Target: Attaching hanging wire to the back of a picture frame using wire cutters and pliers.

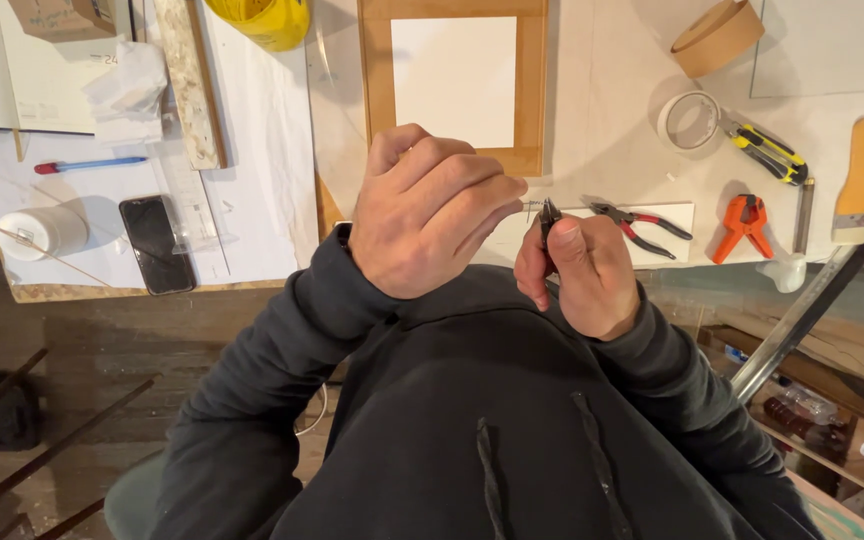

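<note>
My right hand (580,272) grips a small pair of dark pliers (549,215), jaws pointing up and away from me. The jaws pinch a thin piece of metal wire (532,207). My left hand (430,210) is curled closed just left of the pliers, fingertips at the wire's end; whether it pinches the wire is hard to tell. Both hands hover over the near edge of the workbench, above my dark hooded top.
A wooden frame with a white centre (455,80) lies beyond the hands. Red-handled pliers (642,222), an orange clamp (744,224), tape rolls (690,120), a yellow-black tool (770,152) and a brush (855,180) sit right. A phone (156,243), pen (90,165) and white cup (44,231) sit left.
</note>
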